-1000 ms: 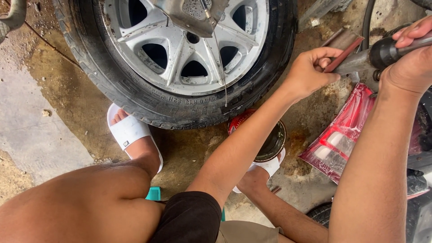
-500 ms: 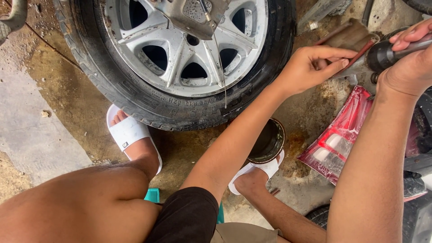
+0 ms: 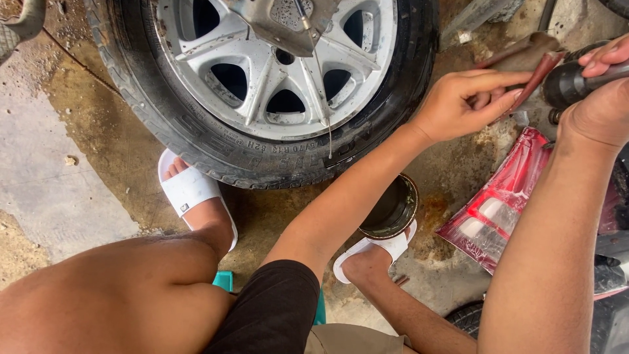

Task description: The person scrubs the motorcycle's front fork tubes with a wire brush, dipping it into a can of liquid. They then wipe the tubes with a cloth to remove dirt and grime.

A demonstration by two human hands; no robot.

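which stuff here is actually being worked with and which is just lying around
In hand:
- left hand pinching a reddish-brown sanding strip
- right hand gripping a dark cylindrical tool handle

Lying about:
- black tyre on silver alloy wheel
- red tail-light lens
- round dark tin

tyre (image 3: 164,124): matt black rubber | rim (image 3: 262,85): glossy silver metal (spotted) | lamp (image 3: 504,203): glossy red plastic | floor (image 3: 52,170): rough concrete
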